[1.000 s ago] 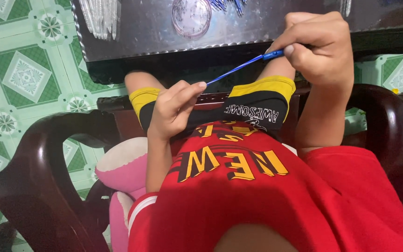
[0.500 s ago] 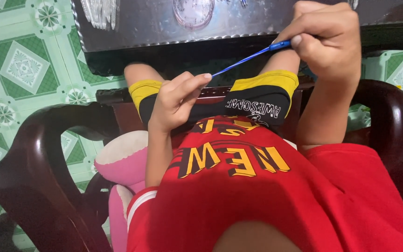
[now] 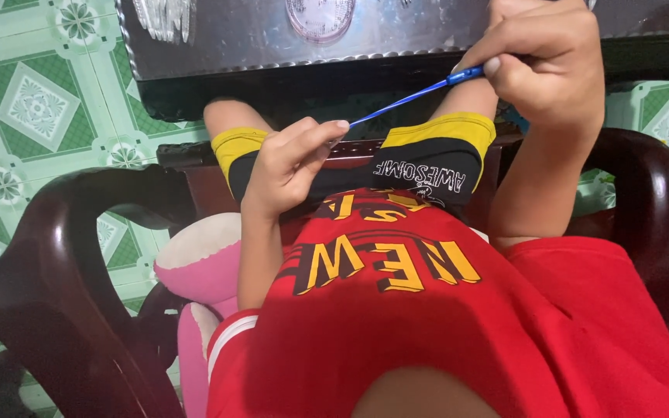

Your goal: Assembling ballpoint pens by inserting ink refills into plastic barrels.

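While seated in a dark chair [image 3: 63, 271], a blue strand [image 3: 416, 94] is held taut.
It is pinched by the closed left hand [image 3: 292, 166] and right hand [image 3: 540, 66].

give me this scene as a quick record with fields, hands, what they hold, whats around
left hand: left hand, fingers pinched on the low end of the blue strand
right hand: right hand, raised, gripping the strand's upper end
held thing: thin blue strand, stretched taut between both hands
seat: dark wooden chair with curved arms
in front: dark table with a shiny top
beside the person: pink plush toy
floor: green patterned tiles
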